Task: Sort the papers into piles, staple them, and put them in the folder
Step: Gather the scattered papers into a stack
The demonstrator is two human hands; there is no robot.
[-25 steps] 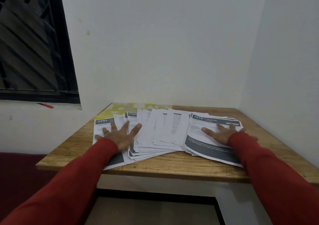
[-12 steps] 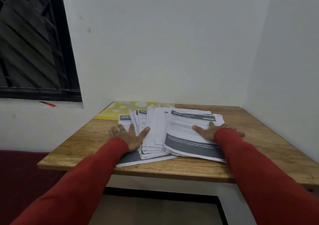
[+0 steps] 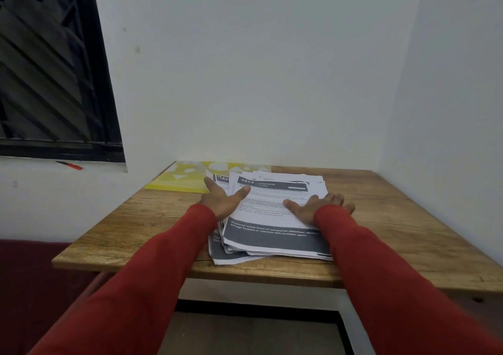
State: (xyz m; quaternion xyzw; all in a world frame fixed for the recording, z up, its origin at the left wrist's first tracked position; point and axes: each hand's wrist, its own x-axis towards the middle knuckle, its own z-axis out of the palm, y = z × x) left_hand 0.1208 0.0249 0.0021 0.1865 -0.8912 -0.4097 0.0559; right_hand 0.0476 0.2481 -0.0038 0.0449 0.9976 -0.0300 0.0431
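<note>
A rough stack of printed white papers [image 3: 272, 235] with dark grey bands lies in the middle of the wooden table [image 3: 130, 226]; the top sheet is headed 3414. My left hand [image 3: 223, 199] presses flat against the stack's left side, thumb lying on the top sheet. My right hand [image 3: 317, 205] rests flat on the stack's right part, fingers spread. A yellow folder [image 3: 185, 177] with white shapes lies at the table's back left, partly under the papers. No stapler shows.
White walls close in behind and on the right of the table. A dark window with a grille [image 3: 49, 77] is at the left, with a red pen [image 3: 71, 165] on its sill. A dark red surface [image 3: 30, 281] lies left of the table.
Both hands have pushed inward, gathering the fanned-out sheets into one narrower stack in the table's middle. More of the yellow folder shows at the back left.
</note>
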